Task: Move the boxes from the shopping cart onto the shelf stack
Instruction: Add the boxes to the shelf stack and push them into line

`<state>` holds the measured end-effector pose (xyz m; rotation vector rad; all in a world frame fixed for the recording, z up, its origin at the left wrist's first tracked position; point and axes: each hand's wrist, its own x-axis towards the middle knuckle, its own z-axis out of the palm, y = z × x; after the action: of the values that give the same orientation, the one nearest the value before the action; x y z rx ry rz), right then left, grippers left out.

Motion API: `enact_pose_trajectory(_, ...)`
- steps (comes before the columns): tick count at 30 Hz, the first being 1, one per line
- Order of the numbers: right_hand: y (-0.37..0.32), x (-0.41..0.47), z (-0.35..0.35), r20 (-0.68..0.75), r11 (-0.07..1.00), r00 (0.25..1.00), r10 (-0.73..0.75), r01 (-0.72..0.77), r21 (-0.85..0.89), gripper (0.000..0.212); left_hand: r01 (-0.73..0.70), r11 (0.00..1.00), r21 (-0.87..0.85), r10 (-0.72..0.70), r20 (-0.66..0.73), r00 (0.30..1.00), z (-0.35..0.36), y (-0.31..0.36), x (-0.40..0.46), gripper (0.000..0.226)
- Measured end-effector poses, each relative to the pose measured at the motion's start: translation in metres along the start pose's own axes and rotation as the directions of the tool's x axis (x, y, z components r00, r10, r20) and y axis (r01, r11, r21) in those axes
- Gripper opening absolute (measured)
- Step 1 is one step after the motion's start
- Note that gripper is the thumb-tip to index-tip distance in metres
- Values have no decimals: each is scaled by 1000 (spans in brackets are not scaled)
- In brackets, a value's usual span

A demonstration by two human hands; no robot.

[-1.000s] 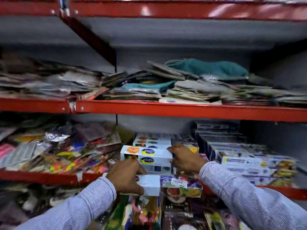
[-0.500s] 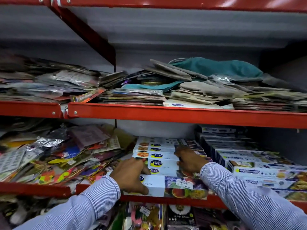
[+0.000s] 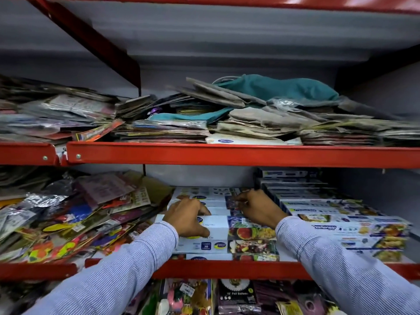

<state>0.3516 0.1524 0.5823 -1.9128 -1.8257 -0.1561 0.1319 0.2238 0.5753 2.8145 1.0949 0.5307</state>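
Observation:
A stack of long white cling film boxes [image 3: 205, 246] with fruit pictures lies on the middle red shelf [image 3: 227, 268]. My left hand [image 3: 188, 218] lies over the front top box [image 3: 218, 225], fingers on top and thumb down its front face. Further back on the same stack, my right hand [image 3: 256, 209] has its fingers curled over a box near its picture end. Both sleeves are striped light blue. The shopping cart is out of view.
More long boxes [image 3: 341, 226] are stacked in steps to the right of the stack. Loose colourful packets [image 3: 68, 219] pile up on the left. The upper shelf [image 3: 227, 154] holds flat bags and a teal cloth [image 3: 284, 88]. Balloon packets [image 3: 236, 292] hang below.
Both hands moved the boxes up and back onto the shelf stack. The boxes now rest there, and my hands have slid further in over them.

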Motion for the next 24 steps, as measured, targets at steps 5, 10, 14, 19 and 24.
enact_pose_trajectory(5, 7, -27, 7, 105, 994, 992, -65, 73, -80, 54, -25, 999, 38, 29, -111, 993, 22, -4, 2, 60)
enact_pose_trajectory(10, 18, -39, 28, 100, 976, 989, -105, 122, -179, 53, -41, 999, 33, 47, -185, 982, 46, -24, -3, 66)
enact_pose_trajectory(14, 22, -42, 34, 80, 982, 987, -140, 148, -115, 36, -51, 999, 6, 51, -173, 984, 62, -39, -2, 78)
enact_pose_trajectory(19, 25, -38, 33, 141, 987, 983, -116, 130, -98, 51, -27, 996, 87, 44, -206, 978, 67, -39, -2, 75)
enact_pose_trajectory(24, 27, -41, 32, 128, 986, 983, -129, 141, -88, 56, 6, 978, 209, 50, -261, 964, 75, -37, -11, 72)
